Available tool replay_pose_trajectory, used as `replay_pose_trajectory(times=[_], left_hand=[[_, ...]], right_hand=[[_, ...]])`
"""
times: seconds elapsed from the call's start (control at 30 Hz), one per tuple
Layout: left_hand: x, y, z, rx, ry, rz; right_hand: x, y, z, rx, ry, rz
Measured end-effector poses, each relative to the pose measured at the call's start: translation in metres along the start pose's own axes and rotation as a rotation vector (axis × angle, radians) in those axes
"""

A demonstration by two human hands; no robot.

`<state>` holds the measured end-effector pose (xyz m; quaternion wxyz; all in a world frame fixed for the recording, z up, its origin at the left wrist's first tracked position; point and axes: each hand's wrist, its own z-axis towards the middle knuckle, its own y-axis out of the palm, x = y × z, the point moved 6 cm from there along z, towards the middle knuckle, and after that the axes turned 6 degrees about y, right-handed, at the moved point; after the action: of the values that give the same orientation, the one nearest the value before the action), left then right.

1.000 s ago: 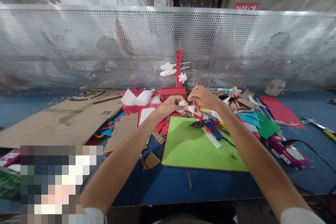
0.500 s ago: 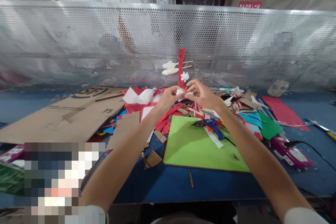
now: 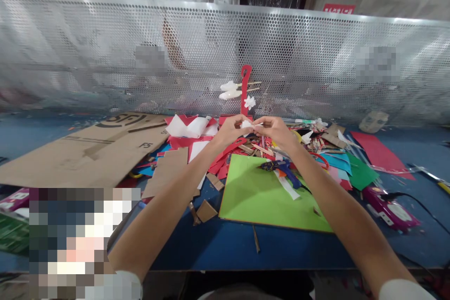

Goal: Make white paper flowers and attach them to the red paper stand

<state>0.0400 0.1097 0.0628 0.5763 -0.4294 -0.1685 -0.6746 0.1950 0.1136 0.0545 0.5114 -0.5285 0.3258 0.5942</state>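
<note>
Above the scraps at the middle of the table, my left hand (image 3: 232, 130) pinches a small, crumpled-looking white paper piece (image 3: 247, 124). My right hand (image 3: 274, 130) closes on the same piece from the other side, and the fingertips of both hands nearly meet. Fingers hide much of its shape. Just behind stands an upright red strip (image 3: 246, 77) with a curled top. White petal-like shapes (image 3: 230, 95) on thin sticks cross it, and a white star-shaped flower (image 3: 250, 102) sits low on its front.
A blue-handled glue gun (image 3: 286, 172) lies on a lime-green board (image 3: 253, 201). Cardboard (image 3: 105, 150) spreads at the left, with white paper (image 3: 186, 126) beside it. At the right are red sheet (image 3: 379, 154) and a purple power strip (image 3: 390, 208). A perforated metal screen (image 3: 197, 56) runs behind.
My right fingers, raised and spread before, have come down and closed onto the white paper piece. My left hand keeps its pinch. The view has shifted slightly.
</note>
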Motion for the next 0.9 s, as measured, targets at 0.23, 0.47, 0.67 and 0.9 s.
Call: replay_pose_trajectory(times=[0.23,0.47,0.67,0.9], left_hand=[[0.012,-0.016,-0.001,-0.150,0.206,-0.100],[0.038,-0.008,-0.007,-0.183,0.574,0.236],[0.032,-0.017,-0.006,0.045,0.400,0.312],[0.012,0.011,-0.004,-0.039,0.072,0.285]], right_hand=[[0.003,0.002,-0.003,-0.153,0.151,0.252],[-0.007,0.021,-0.019,-0.359,0.294,0.273],[-0.016,0.014,-0.010,-0.190,0.132,0.351],[-0.003,-0.002,0.001,0.191,0.016,0.390]])
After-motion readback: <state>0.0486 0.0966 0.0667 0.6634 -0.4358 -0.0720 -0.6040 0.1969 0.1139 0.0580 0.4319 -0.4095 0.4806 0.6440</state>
